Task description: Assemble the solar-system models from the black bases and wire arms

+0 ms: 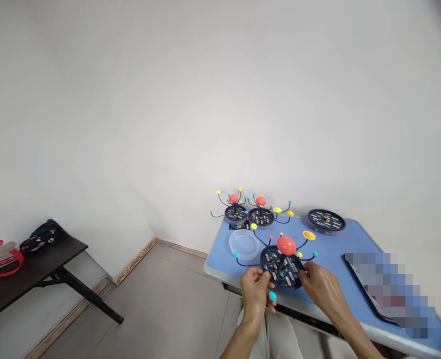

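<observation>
A solar system model [285, 259] stands near the front edge of the blue table [340, 249]: a round black base, an orange ball on top, thin black arms tipped with yellow and cyan balls. My left hand [255, 290] pinches one black arm with a cyan ball hanging below the fingers, at the base's near-left side. My right hand [320, 285] grips the base's right edge, fingers curled.
Two more assembled models [236, 209] [262, 212] stand at the table's back edge. A clear round dish [244, 244] lies left of the near model. A bare black base [326, 221] sits back right. A black side table [26, 271] with bags stands left.
</observation>
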{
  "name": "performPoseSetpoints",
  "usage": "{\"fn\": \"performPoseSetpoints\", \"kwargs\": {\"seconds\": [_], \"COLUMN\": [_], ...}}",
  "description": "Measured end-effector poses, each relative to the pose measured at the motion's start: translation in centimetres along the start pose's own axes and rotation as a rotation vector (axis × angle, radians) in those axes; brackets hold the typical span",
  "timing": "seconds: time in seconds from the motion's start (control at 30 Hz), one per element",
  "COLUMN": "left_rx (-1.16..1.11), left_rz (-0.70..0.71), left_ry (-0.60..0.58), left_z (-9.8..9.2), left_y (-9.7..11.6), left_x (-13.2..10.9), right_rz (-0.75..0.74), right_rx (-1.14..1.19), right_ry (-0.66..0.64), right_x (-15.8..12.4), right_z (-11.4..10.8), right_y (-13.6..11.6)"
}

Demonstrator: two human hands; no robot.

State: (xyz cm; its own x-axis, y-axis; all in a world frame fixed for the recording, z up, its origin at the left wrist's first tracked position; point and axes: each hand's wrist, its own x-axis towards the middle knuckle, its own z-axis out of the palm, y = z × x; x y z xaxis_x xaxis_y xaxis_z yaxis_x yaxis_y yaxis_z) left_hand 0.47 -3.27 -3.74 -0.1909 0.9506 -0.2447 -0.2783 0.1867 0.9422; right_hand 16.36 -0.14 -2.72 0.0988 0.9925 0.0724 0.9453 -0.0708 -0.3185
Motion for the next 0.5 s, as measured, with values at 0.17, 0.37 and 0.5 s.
{"fn": "performPoseSetpoints", "kwargs": {"seconds": [0.17,0.37,0.5], "left_rx": [0.001,0.01,0.03], "left_rz": [0.062,0.115,0.14], "left_ry": [0.064,0.084,0.085], "left_z": [-2.8,-5.4,-6.3], "left_y": [2.0,3.6,4.1], "left_x": [2.0,4.8,6.7], "right_rz": [-0.062,-0.093,-0.094], "right_rx": [0.036,0.076,0.083], "right_ry": [0.005,0.002,0.014], "right_x": [1.9,4.0,5.3], "right_z": [0.6,1.3,1.8], "right_y": [-4.1,-7.9,-9.3]}}
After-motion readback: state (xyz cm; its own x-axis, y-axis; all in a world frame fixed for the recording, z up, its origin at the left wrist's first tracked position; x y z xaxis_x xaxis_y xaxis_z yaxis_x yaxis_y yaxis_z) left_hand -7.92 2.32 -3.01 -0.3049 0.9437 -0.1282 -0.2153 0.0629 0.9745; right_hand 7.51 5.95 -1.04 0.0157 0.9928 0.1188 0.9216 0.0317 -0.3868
